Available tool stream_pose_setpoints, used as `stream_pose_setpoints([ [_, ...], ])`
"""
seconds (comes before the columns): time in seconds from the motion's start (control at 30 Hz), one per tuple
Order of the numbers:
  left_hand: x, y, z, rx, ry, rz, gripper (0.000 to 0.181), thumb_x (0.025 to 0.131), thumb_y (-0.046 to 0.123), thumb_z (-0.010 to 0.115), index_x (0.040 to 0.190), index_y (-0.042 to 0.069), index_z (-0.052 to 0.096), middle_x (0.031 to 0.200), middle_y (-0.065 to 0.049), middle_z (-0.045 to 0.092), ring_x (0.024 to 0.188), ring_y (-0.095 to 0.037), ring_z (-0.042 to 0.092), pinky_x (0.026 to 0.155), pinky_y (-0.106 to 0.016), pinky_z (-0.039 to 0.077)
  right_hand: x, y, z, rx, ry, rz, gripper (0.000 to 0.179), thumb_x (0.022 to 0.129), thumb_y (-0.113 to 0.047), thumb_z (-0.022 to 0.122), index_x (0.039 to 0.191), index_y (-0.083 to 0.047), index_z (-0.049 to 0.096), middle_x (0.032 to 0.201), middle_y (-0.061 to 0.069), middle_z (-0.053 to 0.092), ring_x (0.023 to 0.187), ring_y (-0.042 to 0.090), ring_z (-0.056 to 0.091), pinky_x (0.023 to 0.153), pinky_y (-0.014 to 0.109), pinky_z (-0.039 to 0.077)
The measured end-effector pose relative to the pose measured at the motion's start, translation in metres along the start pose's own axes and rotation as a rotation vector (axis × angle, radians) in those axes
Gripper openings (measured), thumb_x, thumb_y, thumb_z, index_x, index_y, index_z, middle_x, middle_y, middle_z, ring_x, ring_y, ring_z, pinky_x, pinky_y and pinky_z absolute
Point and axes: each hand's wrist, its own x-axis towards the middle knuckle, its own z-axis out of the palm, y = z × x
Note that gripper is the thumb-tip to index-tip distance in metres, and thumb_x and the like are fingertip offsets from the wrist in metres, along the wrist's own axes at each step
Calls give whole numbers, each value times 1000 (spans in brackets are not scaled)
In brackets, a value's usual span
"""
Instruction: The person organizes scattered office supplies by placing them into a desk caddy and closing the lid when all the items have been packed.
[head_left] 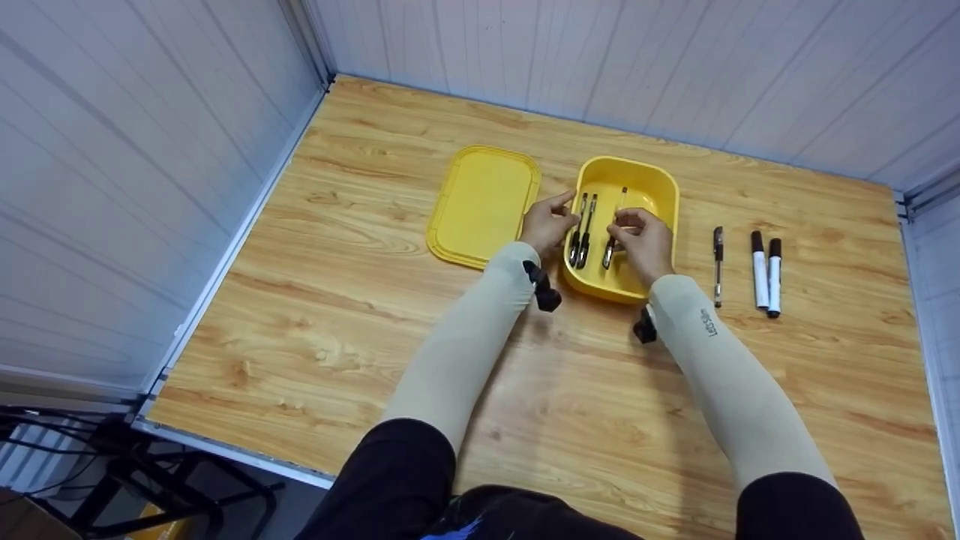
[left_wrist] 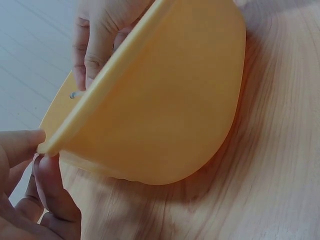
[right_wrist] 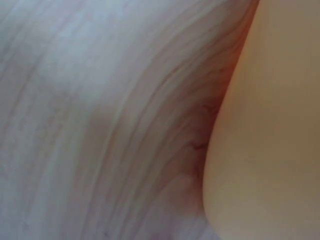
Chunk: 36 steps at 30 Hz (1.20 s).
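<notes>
Yellow box (head_left: 652, 180) on a wooden table (head_left: 352, 322)

The left hand (head_left: 547, 225) pinches the box's rim between thumb and fingers. The right hand (head_left: 645, 241) has fingertips clamped on a pen (head_left: 608, 253) inside the box, beside two other pens (head_left: 583, 251). A lid (head_left: 484, 206) lies left of it, a lone pen (head_left: 718, 262) and two markers (head_left: 760, 277) right.

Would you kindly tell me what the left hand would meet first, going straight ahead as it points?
Most likely the box: the left hand pinches its left rim, which stands right in line. Beyond that, depth is hard to judge.
</notes>
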Motion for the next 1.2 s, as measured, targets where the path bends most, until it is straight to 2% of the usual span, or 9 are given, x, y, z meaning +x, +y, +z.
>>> stream_pose_setpoints([
  [0.1, 0, 0, 0, 4, 3, -3, 48, 83, 9, 64, 128, 21, 52, 83, 0, 58, 64, -13, 54, 54, -32, 49, 0, 0, 0, 6, -40, 13, 39, 79, -7, 68, 115, 0, 56, 105, 16, 60, 79, 20, 62, 64, 30, 53],
  [0.2, -1, 0, 0, 7, 6, -2, 48, 82, 9, 65, 127, 21, 53, 83, 0, 59, 68, -10, 55, 55, -29, 49, 0, 0, 1, -28, -64, 17, 42, 78, -5, 69, 118, -1, 55, 109, 17, 58, 83, 19, 61, 67, 27, 52],
  [0.33, 0, 0, 0, 1, -4, 0, 49, 83, 9, 64, 128, 21, 52, 84, -1, 58, 61, -8, 50, 51, -27, 47, 1, 2, 2, -75, -80, 3, 47, 77, -2, 69, 121, 0, 54, 110, 18, 58, 87, 19, 60, 68, 24, 51],
  [0.5, 0, -2, 0, 4, -12, -4, 49, 83, 10, 64, 129, 21, 51, 85, 0, 58, 60, -15, 53, 57, -37, 50, 1, 4, 3, -132, -117, -8, 52, 76, -3, 70, 125, -4, 52, 113, 15, 56, 91, 21, 59, 70, 25, 51],
  [0.67, 0, -1, 0, 15, -8, -14, 50, 83, 10, 64, 129, 22, 51, 87, 0, 58, 69, -19, 57, 60, -36, 51, 2, 4, 4, -121, -154, 5, 56, 75, -1, 70, 127, -7, 50, 115, 13, 54, 91, 22, 58, 69, 25, 50],
  [0.9, 2, -1, 1, 11, 0, -20, 49, 83, 9, 64, 128, 24, 52, 85, 0, 58, 60, -12, 52, 47, -23, 43, 4, 6, 7, -111, -227, 5, 61, 75, 0, 70, 131, -7, 46, 119, 12, 51, 94, 22, 55, 71, 25, 48],
  [1.2, 2, -1, 0, 21, -4, -9, 48, 83, 9, 64, 128, 22, 53, 84, 1, 59, 59, -12, 52, 44, -21, 41, 4, 7, 8, -144, -279, -37, 67, 74, 4, 69, 135, -5, 41, 117, 13, 50, 93, 22, 53, 69, 20, 46],
])
